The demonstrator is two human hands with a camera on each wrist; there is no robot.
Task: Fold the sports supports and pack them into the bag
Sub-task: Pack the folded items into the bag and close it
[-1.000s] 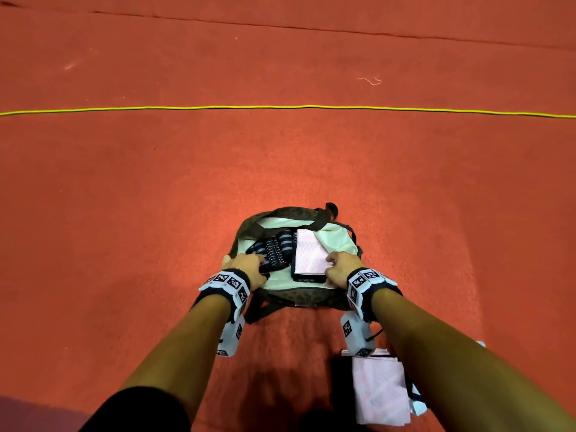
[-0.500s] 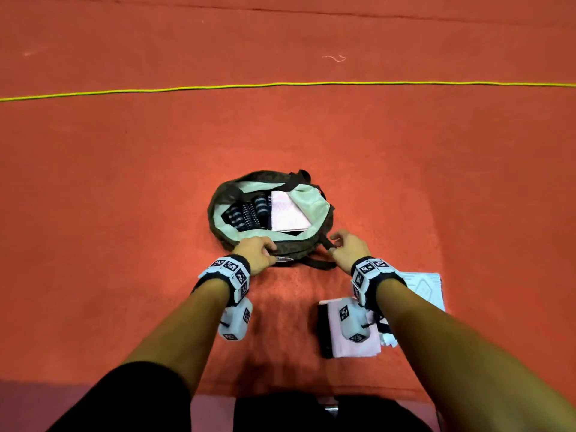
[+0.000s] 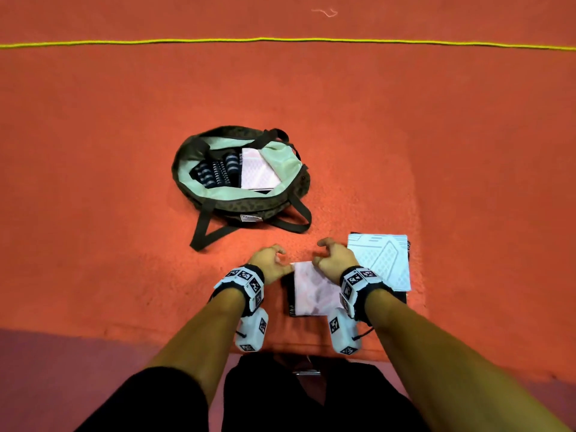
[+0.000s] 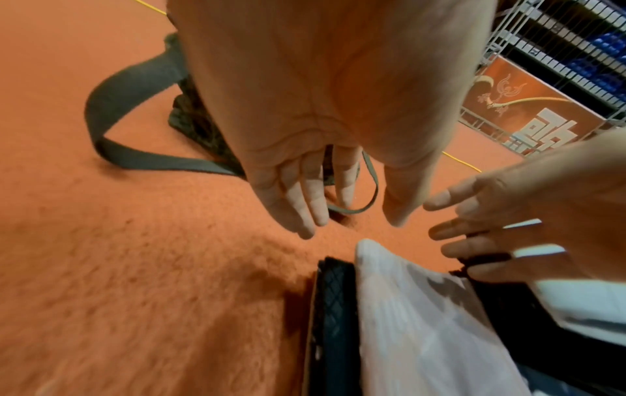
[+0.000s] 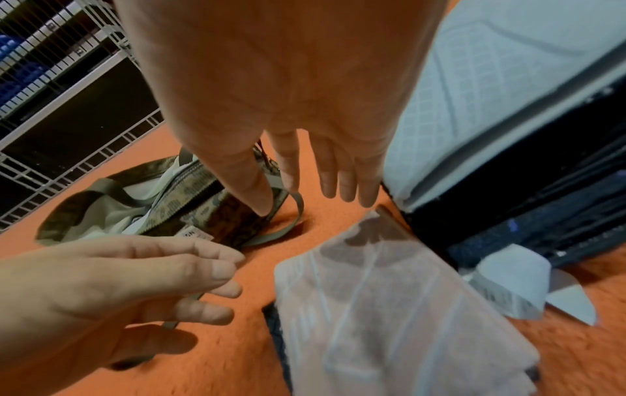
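A folded pink-white support (image 3: 311,291) is seen lying on the orange floor (image 3: 93,182), near the open bag (image 3: 199,201). Left hand (image 3: 269,265) and right hand (image 3: 335,260) are held above its far edge, fingers (image 4: 301,198) loosely spread, gripping nothing.

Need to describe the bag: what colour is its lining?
Pale mint green lining inside the dark olive patterned bag; clearest in the head view.

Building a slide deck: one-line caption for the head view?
Both hands, left hand and right hand, reach for a folded support near the open bag.
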